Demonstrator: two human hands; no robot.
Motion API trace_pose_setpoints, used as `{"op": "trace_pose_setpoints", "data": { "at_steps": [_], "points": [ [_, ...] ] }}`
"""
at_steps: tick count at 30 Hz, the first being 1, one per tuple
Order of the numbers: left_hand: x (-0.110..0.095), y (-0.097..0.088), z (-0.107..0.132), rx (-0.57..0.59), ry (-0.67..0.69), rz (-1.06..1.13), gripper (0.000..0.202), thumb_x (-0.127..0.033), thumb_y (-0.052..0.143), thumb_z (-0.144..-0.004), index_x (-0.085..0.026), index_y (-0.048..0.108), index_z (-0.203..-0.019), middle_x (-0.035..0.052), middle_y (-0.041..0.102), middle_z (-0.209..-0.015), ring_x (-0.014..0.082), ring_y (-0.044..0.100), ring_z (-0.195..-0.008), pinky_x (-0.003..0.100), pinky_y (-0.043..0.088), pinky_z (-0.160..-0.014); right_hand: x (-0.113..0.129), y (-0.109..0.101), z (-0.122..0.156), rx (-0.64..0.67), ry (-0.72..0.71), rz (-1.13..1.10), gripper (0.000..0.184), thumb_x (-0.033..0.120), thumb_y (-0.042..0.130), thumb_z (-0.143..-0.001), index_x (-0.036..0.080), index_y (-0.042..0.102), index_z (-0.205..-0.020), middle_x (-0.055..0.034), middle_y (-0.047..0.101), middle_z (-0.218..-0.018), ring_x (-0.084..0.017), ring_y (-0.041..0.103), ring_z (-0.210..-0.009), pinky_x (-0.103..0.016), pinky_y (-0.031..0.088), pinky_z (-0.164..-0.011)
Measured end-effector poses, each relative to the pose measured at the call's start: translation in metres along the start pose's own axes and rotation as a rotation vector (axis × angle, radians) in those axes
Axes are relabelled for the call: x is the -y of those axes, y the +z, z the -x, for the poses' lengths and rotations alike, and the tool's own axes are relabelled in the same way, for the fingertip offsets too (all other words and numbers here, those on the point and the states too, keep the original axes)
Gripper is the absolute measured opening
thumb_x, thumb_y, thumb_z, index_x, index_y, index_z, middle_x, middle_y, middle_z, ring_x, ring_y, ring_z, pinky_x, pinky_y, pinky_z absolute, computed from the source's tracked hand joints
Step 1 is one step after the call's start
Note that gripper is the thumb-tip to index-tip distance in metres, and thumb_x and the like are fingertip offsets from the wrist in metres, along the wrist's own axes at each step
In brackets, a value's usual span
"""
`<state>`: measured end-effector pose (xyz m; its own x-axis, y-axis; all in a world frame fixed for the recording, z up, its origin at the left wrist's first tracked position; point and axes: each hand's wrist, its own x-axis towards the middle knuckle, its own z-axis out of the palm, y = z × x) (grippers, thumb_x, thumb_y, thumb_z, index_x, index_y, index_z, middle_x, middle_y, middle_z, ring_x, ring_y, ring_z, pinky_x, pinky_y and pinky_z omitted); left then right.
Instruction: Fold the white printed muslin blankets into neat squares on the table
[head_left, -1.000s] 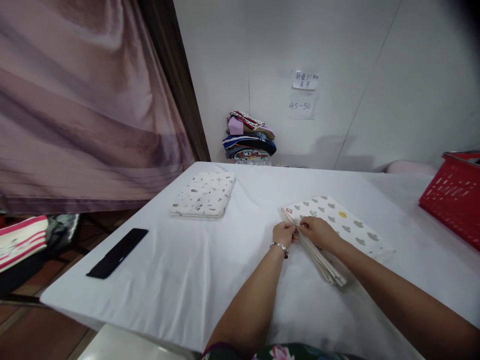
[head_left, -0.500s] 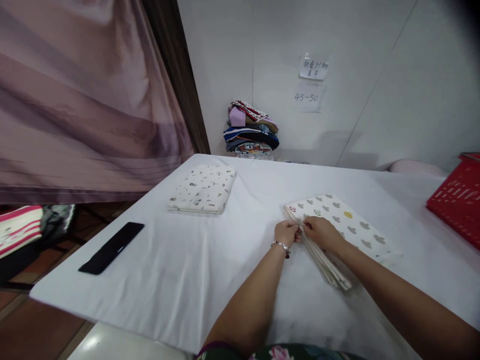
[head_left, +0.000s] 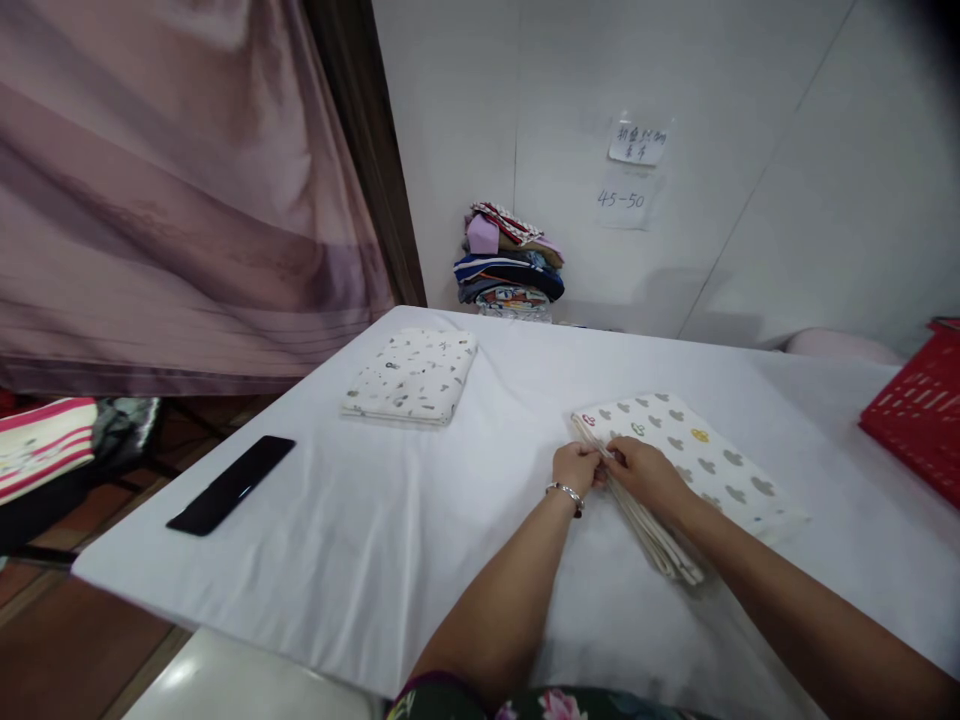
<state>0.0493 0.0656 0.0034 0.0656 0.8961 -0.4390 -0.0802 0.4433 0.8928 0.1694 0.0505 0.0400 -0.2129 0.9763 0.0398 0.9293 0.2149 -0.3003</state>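
In the head view, the left grip (head_left: 576, 466) and right grip (head_left: 646, 474) are both pinched on the left edge of the folded grey-print cloth (head_left: 701, 445), on the right of the bench (head_left: 345, 560). A speckled cloth (head_left: 412, 375) lies far left.

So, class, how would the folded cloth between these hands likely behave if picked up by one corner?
The folded cloth would probably droop, as its layers look thin and soft. Those layers may slip apart, since separate edges show along the side nearest the wearer. It seems unlikely to roll, given its broad, flattish top.
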Motion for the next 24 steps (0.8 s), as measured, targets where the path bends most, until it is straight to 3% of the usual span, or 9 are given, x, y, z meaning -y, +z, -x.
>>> {"op": "trace_pose_setpoints", "data": {
  "at_steps": [9,12,16,20,24],
  "points": [
    [-0.004,-0.004,0.0,0.049,-0.037,0.04,0.014,-0.018,0.054,-0.081,-0.012,0.061,-0.07,-0.0001,0.064,-0.06,0.0067,0.054,-0.044,0.019,0.047,-0.047,0.003,-0.001,0.04,-0.13,-0.181,-0.049,0.028,0.028,0.04,-0.085,0.021,0.056,-0.107,-0.0076,0.059,-0.104,-0.019,0.056,-0.093,-0.032,0.045,-0.078],
    [-0.005,-0.006,0.001,0.051,-0.043,0.043,0.016,-0.021,0.056,-0.08,-0.012,0.06,-0.069,0.0008,0.064,-0.062,0.0061,0.053,-0.044,0.018,0.046,-0.047,-0.002,0.006,0.064,-0.212,-0.276,-0.005,0.039,0.028,0.044,-0.082,0.02,0.052,-0.12,-0.0113,0.055,-0.119,-0.024,0.051,-0.109,-0.039,0.044,-0.089],
    [-0.009,-0.008,0.001,0.017,-0.034,0.03,0.016,-0.024,0.056,-0.081,-0.012,0.06,-0.071,0.001,0.065,-0.067,0.0056,0.053,-0.045,0.018,0.047,-0.048,-0.015,0.023,0.098,-0.284,-0.303,0.067,0.053,0.034,0.047,-0.083,0.019,0.04,-0.133,-0.0129,0.049,-0.129,-0.028,0.047,-0.116,-0.043,0.044,-0.091],
    [-0.019,-0.008,-0.004,-0.046,-0.015,-0.01,0.017,-0.025,0.054,-0.081,-0.014,0.059,-0.069,0.0018,0.066,-0.071,0.0073,0.056,-0.048,0.019,0.048,-0.049,-0.029,0.034,0.123,-0.35,-0.414,0.173,0.061,0.031,0.046,-0.084,0.02,0.026,-0.141,-0.0123,0.043,-0.135,-0.027,0.043,-0.121,-0.046,0.039,-0.095],
    [-0.028,-0.004,-0.013,-0.09,-0.002,-0.076,0.024,-0.035,0.058,-0.079,-0.015,0.058,-0.064,0.0022,0.065,-0.065,0.0128,0.061,-0.056,0.022,0.049,-0.051,-0.038,0.041,0.132,-0.386,-0.473,0.241,0.059,0.026,0.044,-0.084,0.02,0.028,-0.14,-0.0112,0.04,-0.137,-0.026,0.042,-0.122,-0.045,0.037,-0.096]
  ]
}}
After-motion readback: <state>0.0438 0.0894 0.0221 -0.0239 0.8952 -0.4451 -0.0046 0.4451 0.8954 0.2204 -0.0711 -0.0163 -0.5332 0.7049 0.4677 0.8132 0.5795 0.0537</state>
